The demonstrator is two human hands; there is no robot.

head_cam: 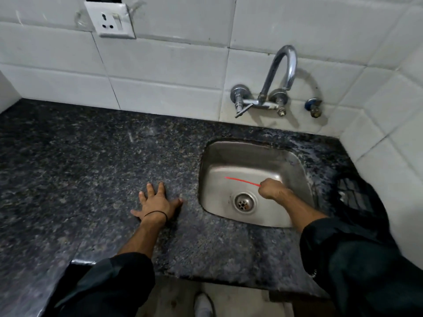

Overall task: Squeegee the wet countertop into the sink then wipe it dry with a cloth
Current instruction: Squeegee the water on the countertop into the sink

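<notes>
1. The left hand (158,205) lay spread flat on the counter (80,168), beside the sink's (295,163) left edge.
2. The right hand (272,188) was fisted over the sink around the squeegee (242,181); only a thin red strip showed.
3. It looked light and stiff; probably best gripped by its handle.
4. A dark cloth (352,193) lay at the counter's right edge.

Small domestic kitchen corner: speckled granite countertop (91,161) lying under the left hand (155,205), steel sink (295,165) surrounding the right hand (272,188), wall tap (272,88) and tiled wall (160,72) standing beyond both.
</notes>
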